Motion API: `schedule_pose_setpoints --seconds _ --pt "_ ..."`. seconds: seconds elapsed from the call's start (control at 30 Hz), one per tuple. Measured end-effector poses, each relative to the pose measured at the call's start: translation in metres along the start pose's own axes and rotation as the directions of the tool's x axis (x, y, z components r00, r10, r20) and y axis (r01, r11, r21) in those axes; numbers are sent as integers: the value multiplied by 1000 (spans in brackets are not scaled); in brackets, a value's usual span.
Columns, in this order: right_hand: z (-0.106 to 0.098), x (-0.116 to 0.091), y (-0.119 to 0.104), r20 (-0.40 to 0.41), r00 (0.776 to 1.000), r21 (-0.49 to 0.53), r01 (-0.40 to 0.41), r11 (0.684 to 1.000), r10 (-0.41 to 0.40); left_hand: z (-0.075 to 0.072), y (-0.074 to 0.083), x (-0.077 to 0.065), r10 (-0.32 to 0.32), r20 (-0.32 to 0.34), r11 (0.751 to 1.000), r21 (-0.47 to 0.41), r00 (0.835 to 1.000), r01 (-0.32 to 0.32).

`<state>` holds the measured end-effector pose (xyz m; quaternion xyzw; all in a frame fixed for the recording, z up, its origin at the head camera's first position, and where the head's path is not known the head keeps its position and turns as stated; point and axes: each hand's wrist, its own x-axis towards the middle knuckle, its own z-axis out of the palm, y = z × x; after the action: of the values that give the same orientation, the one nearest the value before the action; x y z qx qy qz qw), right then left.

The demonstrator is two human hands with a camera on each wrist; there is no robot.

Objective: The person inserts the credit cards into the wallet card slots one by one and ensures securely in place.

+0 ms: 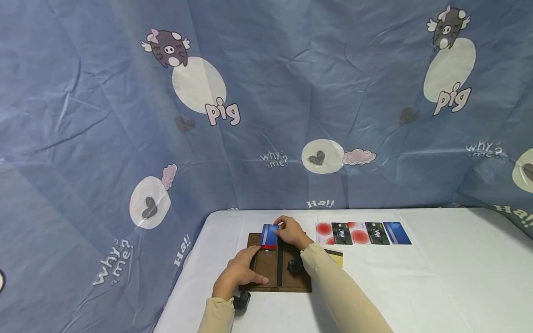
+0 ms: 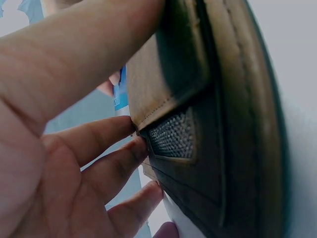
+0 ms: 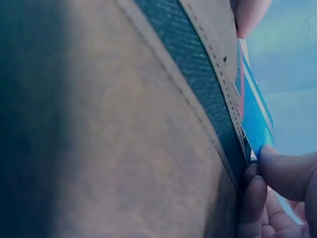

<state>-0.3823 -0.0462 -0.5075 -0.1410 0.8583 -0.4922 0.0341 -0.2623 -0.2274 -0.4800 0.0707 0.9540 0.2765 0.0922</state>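
A brown wallet (image 1: 265, 270) lies spread open on the white table, a dark strip running down its middle. My left hand (image 1: 239, 268) holds its left side; in the left wrist view the thumb reaches over the face and the fingertips touch the edge beside a small mesh window (image 2: 172, 135). A blue card (image 1: 268, 235) stands out of the wallet's upper left part, a red edge (image 1: 268, 247) showing just below it. My right hand (image 1: 293, 231) pinches the blue card at its right side. In the right wrist view, the thumb presses on the blue card (image 3: 257, 119).
Right of the wallet several cards lie in a row, among them a black Vip card (image 1: 342, 233) and a blue card (image 1: 397, 232). A yellow card with a dark stripe (image 1: 335, 256) is partly hidden by the right forearm. Behind the table hangs a blue printed cloth (image 1: 266, 189).
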Motion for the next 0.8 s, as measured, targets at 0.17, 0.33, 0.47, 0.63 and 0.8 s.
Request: schedule_pose_setpoints --seconds 0.17,0.33,0.47,0.63,0.8 --pt "0 0 -1 54 999 -21 -8 1000 9 0 0 0 3 0 1000 0 1000 -3" --pt "1 -1 1 86 996 28 -6 1000 4 0 0 0 3 -4 1000 7 1000 -3" --pt "1 -1 2 88 996 79 -12 997 5 0 -1 0 4 -5 1000 9 1000 -4" --pt "0 -3 3 80 997 116 -9 993 -1 0 -1 1 2 -9 1000 8 1000 -2" --pt "-2 -4 5 86 996 138 -24 990 12 1 -1 2 2 -8 1000 7 1000 -2"
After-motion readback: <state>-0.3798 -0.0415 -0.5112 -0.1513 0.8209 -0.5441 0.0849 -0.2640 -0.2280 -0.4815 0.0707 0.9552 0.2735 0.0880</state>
